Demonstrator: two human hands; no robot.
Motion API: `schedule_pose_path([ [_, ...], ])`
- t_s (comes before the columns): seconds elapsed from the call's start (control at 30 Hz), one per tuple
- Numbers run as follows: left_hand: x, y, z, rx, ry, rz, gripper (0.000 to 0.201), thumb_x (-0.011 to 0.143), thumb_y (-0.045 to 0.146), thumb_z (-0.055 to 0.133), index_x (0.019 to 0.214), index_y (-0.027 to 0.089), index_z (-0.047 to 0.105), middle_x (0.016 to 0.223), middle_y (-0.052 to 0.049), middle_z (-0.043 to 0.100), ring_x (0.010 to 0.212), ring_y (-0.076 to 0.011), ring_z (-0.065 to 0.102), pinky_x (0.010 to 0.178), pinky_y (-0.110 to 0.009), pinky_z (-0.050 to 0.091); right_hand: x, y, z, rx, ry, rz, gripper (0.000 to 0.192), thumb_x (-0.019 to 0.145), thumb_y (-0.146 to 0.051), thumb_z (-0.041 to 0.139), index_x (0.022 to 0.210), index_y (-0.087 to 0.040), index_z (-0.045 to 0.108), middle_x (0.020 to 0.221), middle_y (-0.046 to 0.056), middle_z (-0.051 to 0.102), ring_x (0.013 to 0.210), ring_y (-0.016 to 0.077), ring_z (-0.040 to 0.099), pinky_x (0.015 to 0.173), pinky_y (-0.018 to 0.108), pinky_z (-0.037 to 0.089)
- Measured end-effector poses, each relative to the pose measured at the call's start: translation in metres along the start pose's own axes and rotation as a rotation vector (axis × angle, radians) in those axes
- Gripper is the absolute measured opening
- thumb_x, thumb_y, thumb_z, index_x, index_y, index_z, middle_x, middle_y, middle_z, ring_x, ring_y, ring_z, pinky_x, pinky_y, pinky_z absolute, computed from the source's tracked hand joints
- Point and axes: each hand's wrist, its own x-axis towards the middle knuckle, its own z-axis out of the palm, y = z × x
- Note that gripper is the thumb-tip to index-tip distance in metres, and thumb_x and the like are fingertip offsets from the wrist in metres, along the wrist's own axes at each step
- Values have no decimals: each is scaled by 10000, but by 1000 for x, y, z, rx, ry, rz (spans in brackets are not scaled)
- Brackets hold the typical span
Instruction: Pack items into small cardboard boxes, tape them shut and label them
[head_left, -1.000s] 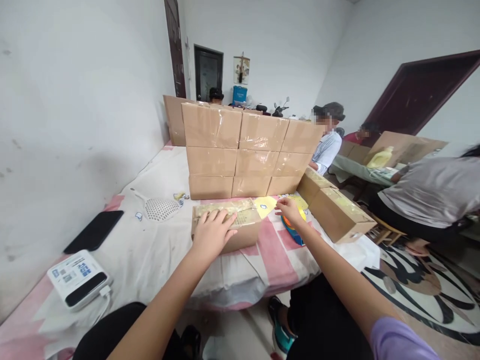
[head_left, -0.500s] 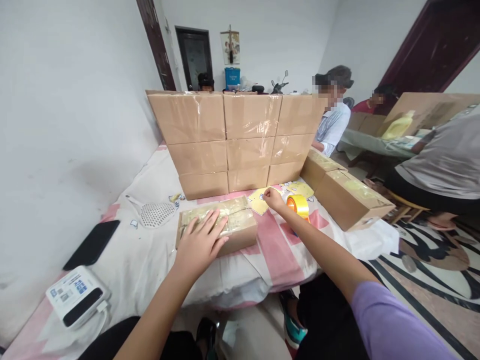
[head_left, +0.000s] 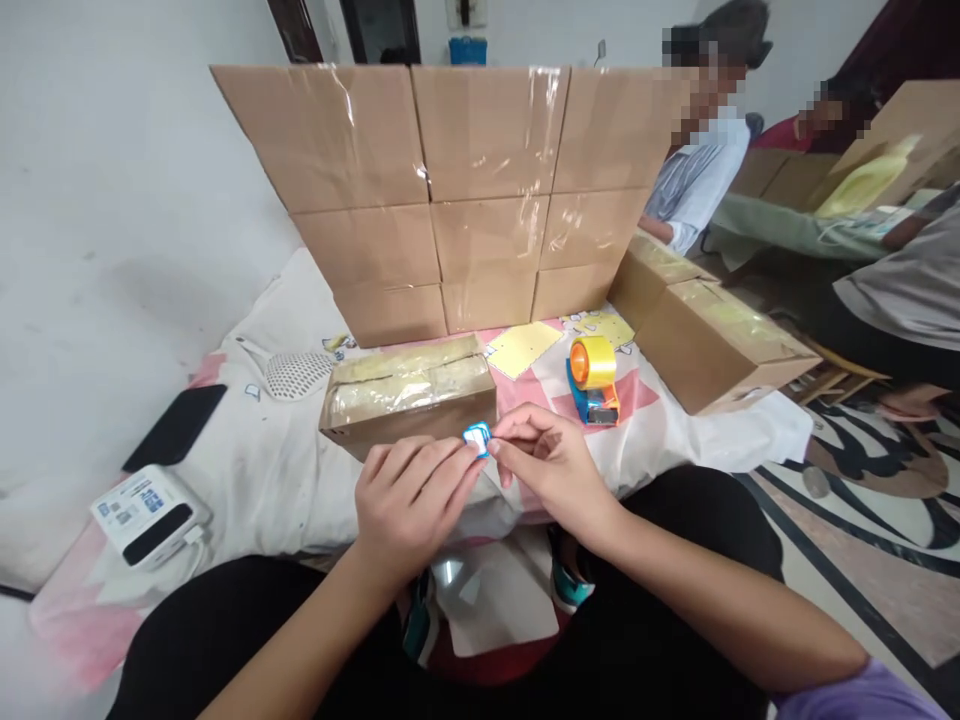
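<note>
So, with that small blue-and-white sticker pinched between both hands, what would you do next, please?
Probably peel it and press it onto the taped box: both the left hand and right hand pinch the sticker just in front of that box.

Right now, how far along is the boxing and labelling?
Done: nine taped boxes stacked at the back, two more boxes at the right. The near box is already taped on top. In hand: the left hand and right hand pinch a small blue-and-white sticker together. Left: no such sticker shows on the near box yet.
</note>
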Motion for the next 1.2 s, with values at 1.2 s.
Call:
schedule_pose_path([
  [1.2, 50, 50, 144, -27, -834, -356, 289, 1051, 281, 418, 1150, 220, 682, 1084, -93, 770, 915, -258, 756, 740, -334, 536, 53, -12, -83, 88, 471, -197, 95, 699, -219, 667, 760, -197, 598, 597, -72, 486, 492, 59, 356, 465, 229, 225],
])
